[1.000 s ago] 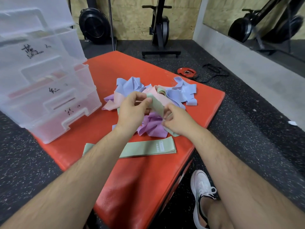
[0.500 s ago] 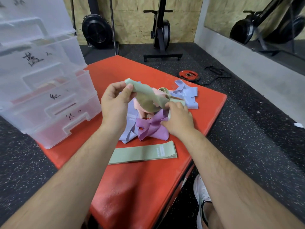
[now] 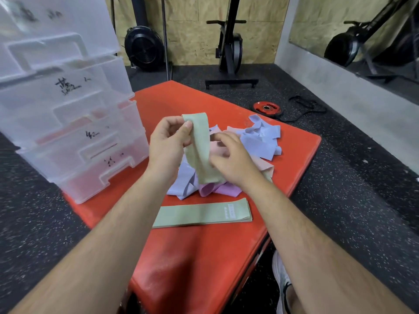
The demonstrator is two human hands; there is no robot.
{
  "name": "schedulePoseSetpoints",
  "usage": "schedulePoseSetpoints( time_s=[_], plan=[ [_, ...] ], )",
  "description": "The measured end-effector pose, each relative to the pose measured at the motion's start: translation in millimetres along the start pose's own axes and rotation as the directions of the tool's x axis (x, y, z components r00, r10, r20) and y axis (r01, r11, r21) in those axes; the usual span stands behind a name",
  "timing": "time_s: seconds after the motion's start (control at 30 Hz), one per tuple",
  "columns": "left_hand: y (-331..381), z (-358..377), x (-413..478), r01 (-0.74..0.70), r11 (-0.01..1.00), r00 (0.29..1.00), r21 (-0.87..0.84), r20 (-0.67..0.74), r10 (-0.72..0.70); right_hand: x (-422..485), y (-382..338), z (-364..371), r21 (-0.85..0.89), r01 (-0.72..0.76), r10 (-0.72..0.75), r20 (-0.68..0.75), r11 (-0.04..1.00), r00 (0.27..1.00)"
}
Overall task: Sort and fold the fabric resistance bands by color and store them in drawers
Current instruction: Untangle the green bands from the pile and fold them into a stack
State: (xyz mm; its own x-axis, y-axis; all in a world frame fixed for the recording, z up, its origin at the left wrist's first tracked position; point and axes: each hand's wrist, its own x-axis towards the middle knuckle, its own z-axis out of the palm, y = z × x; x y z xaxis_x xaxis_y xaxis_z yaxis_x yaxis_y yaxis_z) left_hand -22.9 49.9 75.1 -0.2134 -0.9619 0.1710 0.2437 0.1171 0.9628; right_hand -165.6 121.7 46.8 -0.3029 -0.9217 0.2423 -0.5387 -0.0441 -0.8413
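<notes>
Left hand (image 3: 166,143) pinched green band (image 3: 197,152) at its upper end; right hand (image 3: 231,160), fingers curled, gripped its lower half, above the pile (image 3: 260,141). Red mat (image 3: 192,257) lay bare toward its near edge.

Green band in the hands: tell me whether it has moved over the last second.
Yes. The green band has risen above the pile of bands and now hangs upright from the left hand.
</notes>
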Motion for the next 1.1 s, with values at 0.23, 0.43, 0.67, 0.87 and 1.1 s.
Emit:
schedulePoseSetpoints(
  time_s=[0.23,0.43,0.67,0.87,1.1],
  plan=[
    [6.9,-10.7,-2.3,0.020,1.000,1.000,0.017,-0.023,-0.019,-1.9,-31.6,-2.8,0.265,-0.098,0.086,0.058,0.959,0.995],
    [7.3,-14.7,-23.6,0.080,0.959,0.951,0.273,0.268,-0.156,0.6,-42.1,-8.9,0.483,-0.191,0.230,-0.022,0.855,0.973],
    [12.1,-22.4,-24.7,-0.015,0.966,0.999,0.257,0.041,0.005,-8.7,-37.1,-12.0,0.392,-0.287,0.247,0.149,0.874,0.957],
    [17.2,-26.4,-29.6,-0.141,0.894,0.973,0.426,0.227,0.045,-13.6,-48.2,-9.4,0.327,-0.124,0.113,0.052,0.937,0.992],
    [18.3,-37.6,-29.5,-0.446,0.657,0.895,0.607,0.293,0.337,-14.4,-46.5,-10.3,0.343,-0.004,-0.011,0.043,0.939,0.999]
  ],
)
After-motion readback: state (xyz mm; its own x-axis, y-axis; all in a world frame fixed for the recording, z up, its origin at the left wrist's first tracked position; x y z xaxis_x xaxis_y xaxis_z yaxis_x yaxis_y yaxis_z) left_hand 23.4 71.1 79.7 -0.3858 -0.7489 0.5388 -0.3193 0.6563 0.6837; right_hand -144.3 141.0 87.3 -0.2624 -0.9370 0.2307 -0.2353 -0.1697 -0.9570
